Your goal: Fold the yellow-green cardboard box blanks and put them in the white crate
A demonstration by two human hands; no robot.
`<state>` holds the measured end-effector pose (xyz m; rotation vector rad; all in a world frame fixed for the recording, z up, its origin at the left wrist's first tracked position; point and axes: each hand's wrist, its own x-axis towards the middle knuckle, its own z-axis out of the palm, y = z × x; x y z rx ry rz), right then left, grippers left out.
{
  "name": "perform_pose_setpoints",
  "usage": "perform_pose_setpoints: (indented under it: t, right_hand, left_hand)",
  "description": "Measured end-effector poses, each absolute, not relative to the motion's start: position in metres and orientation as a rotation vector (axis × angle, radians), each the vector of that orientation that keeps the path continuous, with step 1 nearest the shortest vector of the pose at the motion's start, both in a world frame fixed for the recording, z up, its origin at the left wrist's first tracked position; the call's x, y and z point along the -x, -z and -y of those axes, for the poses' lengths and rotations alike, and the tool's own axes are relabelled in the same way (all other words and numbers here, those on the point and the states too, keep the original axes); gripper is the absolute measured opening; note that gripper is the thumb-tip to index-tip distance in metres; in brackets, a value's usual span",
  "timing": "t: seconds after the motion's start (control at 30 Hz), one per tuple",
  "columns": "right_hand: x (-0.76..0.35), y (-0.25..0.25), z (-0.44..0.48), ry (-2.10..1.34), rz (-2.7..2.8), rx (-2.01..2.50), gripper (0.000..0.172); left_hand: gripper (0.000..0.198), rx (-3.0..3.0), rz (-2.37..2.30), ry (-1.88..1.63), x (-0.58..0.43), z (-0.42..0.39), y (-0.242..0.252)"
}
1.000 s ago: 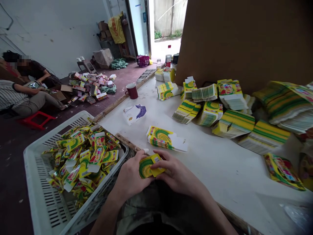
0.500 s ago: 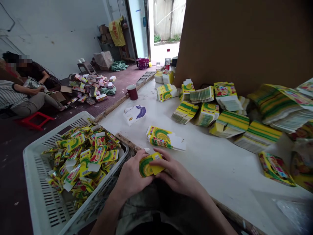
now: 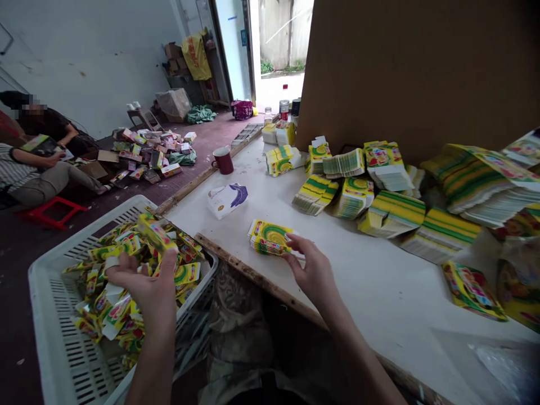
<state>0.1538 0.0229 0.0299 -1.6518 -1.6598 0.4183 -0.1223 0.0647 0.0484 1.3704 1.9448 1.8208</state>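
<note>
My left hand [image 3: 145, 281] is over the white plastic crate [image 3: 42, 298], palm up with fingers spread. A yellow-green small carton [image 3: 156, 233], blurred by motion, is just beyond its fingertips and seems to be leaving the hand. White tape or a cover wraps one left finger. On the table, my right hand [image 3: 310, 267] has thumb and fingers around the white-flap end of a short stack of flat cartons [image 3: 270, 236]. How many cartons it grips is hidden. Many folded cartons [image 3: 188, 274] lie heaped in the crate.
Bundled flat cartons [image 3: 392, 214] line the table's right and back, before a large brown board [image 3: 413, 67]. A white-purple box [image 3: 228, 199] and maroon mug [image 3: 223, 160] stand toward the left edge. Two people sit at far left near a red stool [image 3: 57, 212] and piled boxes.
Both hands were together holding a small carton. The left has swung left over the crate with that carton; the right has moved to the stack on the table.
</note>
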Motion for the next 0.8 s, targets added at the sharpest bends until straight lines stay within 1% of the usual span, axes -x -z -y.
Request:
perform_pose_setpoints:
  t: [0.03,0.07,0.1,0.17,0.23,0.37,0.5,0.63,0.8]
  right_hand:
    - [-0.156,-0.029,-0.029,-0.361,1.647,1.712,0.037]
    - [-0.157,-0.027,-0.035,-0.338,1.651,1.743,0.037]
    - [-0.156,-0.025,-0.04,-0.335,1.666,1.754,0.037]
    - [-0.153,-0.019,-0.045,-0.321,1.696,1.764,0.035]
    - [-0.151,-0.011,-0.048,-0.275,1.731,1.788,0.033]
    - [-0.153,0.004,-0.051,-0.121,1.816,1.837,0.036]
    - [-0.157,0.011,-0.052,-0.066,1.756,1.784,0.039]
    - [-0.157,0.013,-0.051,-0.108,1.684,1.758,0.044]
    - [-0.166,0.025,-0.054,-0.178,1.675,1.735,0.05]
  left_hand:
    - [0.079,-1.398,-2.007,-1.823,0.128,-0.07,-0.046]
    - [0.077,-1.501,-2.031,-1.736,0.13,-0.073,-0.043]
    - [0.07,-1.654,-2.028,-1.577,0.129,-0.075,-0.038]
    - [0.059,-2.048,-1.999,-0.86,0.121,-0.078,-0.025]
    - [0.049,-2.102,-2.012,-0.624,0.113,-0.085,-0.009]
    - [0.056,-2.057,-2.155,-0.419,0.126,-0.102,0.016]
    - [0.06,-2.019,-2.257,-0.239,0.161,-0.109,0.033]
    - [0.066,-2.082,-2.304,-0.085,0.196,-0.11,0.049]
    - [0.07,-1.961,-2.525,0.031,0.253,-0.133,0.055]
